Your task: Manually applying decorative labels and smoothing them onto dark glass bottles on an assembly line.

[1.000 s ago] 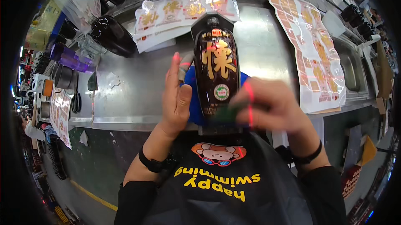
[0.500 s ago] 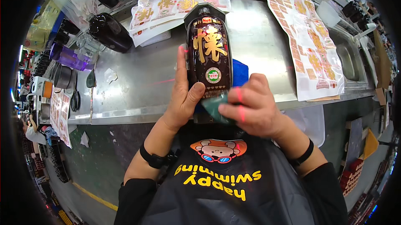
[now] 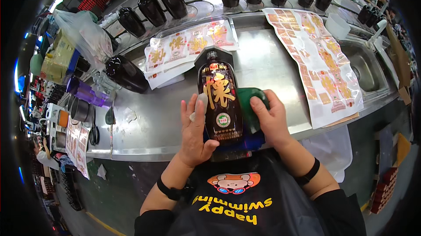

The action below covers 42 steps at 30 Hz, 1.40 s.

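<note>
Bottle (image 3: 220, 100) lies lengthwise on the steel counter (image 3: 144, 135), steadied by the left hand (image 3: 196, 133) flat on its side. Right hand (image 3: 271, 120) grips a green cloth (image 3: 248, 104) (half hidden); press outward from the label centre, evenly.

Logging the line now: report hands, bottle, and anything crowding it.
Left hand flat against the dark labelled bottle, fingers extended. Right hand presses a green cloth to its side. Label sheets lie right, apart.
</note>
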Available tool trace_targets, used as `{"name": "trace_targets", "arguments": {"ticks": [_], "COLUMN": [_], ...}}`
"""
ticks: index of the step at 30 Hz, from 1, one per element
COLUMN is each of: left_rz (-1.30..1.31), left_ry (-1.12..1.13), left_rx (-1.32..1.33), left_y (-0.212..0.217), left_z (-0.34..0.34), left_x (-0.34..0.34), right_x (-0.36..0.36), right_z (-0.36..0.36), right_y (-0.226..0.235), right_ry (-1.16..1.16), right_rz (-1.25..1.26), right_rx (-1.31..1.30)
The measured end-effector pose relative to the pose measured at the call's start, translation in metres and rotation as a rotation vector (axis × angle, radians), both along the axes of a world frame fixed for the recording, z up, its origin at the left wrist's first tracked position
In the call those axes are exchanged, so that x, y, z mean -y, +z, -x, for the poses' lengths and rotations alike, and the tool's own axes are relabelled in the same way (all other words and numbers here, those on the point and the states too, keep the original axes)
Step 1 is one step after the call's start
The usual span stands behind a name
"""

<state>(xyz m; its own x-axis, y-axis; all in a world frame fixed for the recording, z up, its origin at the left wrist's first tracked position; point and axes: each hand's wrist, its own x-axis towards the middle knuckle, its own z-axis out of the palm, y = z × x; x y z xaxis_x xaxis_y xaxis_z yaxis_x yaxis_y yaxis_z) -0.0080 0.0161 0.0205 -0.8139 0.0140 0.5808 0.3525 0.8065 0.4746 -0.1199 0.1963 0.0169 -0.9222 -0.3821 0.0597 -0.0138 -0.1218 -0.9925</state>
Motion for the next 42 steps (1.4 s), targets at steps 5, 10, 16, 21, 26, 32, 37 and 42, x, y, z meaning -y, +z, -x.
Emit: {"name": "trace_targets", "arguments": {"ticks": [5,10,16,21,26,32,37,42], "left_rz": [0.071,0.104,0.497,0.625,0.627,0.531,0.498,0.374], "left_ry": [-0.025,-0.082,-0.165,-0.278,-0.309,-0.283,-0.253,-0.198], "left_rx": [-0.014,-0.037,0.019,0.087,0.024,0.01,-0.031,-0.043], "left_y": [0.0,0.005,0.041,0.062,0.063,0.06,0.054,0.05], "left_z": [0.015,0.027,0.039,0.064,0.066,0.079,0.079,0.08], "left_x": [0.016,0.027,0.033,0.034,0.031,0.043,0.048,0.05], "right_x": [0.01,0.013,0.0,-0.003,-0.013,-0.016,-0.015,-0.013], "right_z": [0.011,0.013,0.014,0.018,0.018,0.019,0.022,0.022], "right_y": [-0.006,-0.009,-0.017,-0.012,-0.01,-0.011,-0.011,-0.013], "right_ry": [-0.004,0.009,0.011,0.055,0.055,0.098,0.087,0.108], "right_rz": [0.179,0.229,0.371,0.412,0.367,0.353,0.331,0.307], "right_rx": [0.097,0.278,0.307,0.32,0.266,0.282,0.259,0.271]}}
